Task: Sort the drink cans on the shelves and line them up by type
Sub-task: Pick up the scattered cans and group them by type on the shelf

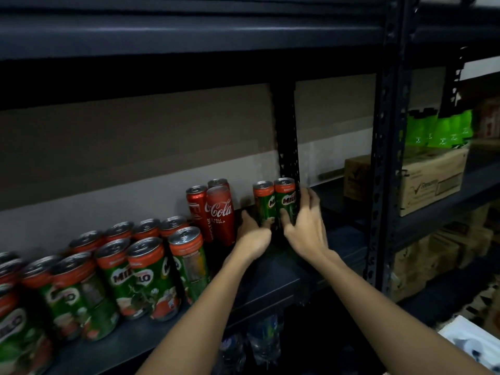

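Far left on the shelf point(270, 269), the Milo cans point(140, 269) stand packed in rows. Next, three slim Coca-Cola cans point(220, 212) stand upright. Now the left hand point(253, 235) curls around the left Milo can point(263, 203), and the right hand point(304, 223) wraps the right Milo can point(284, 198) against the post. Smooth, rigid metal, likely weighty if full; mid-body is the safest hold. Far right, a cardboard box point(430, 180) carries green packs point(441, 128).
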